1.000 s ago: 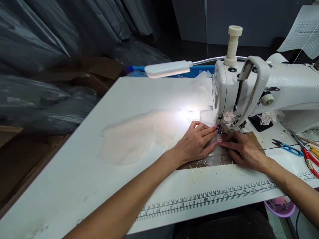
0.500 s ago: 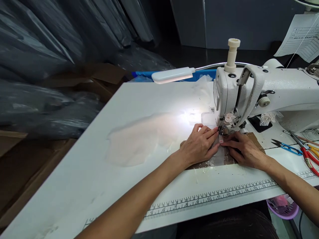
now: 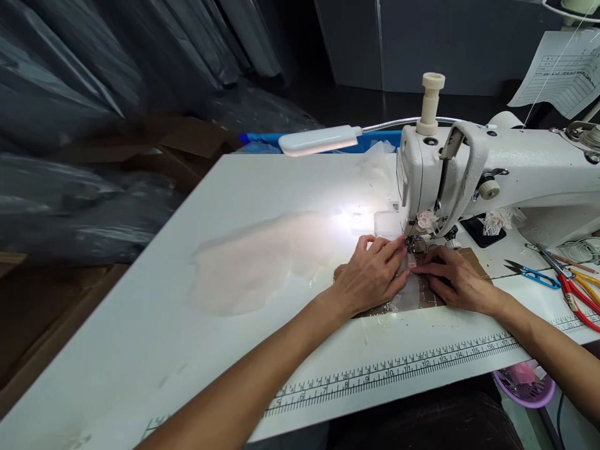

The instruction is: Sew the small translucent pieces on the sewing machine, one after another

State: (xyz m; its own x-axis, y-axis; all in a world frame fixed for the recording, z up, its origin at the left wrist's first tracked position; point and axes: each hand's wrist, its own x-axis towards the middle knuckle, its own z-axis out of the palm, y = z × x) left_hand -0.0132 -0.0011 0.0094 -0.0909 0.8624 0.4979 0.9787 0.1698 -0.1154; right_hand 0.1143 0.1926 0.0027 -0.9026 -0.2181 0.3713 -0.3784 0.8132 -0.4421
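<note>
A strip of sheer white fabric (image 3: 409, 296) lies under the needle area of a white sewing machine (image 3: 424, 165), over a brown sheet (image 3: 434, 299). My left hand (image 3: 375, 274) rests on the fabric just left of the presser foot (image 3: 412, 245), fingers stretched out and thumb apart. On the other side, my right hand (image 3: 457, 279) pinches the fabric's edge between thumb and forefinger; its other fingers are bent against the brown sheet. A small pink piece (image 3: 412, 261) shows between the fingertips. Exactly what lies under the left palm is hidden.
A lamp (image 3: 321, 140) lights the white table (image 3: 262, 187), where pale sheer fabric (image 3: 248, 269) is spread. Blue thread snips (image 3: 534, 274) and red-handled scissors (image 3: 572, 297) lie right. A ruler scale (image 3: 389, 375) runs along the front edge; a purple basket (image 3: 529, 397) is below.
The view has shifted slightly, so the machine and table appear a little further left. Both hands keep nearly the same places at the presser foot; any fabric movement is too small to tell.
</note>
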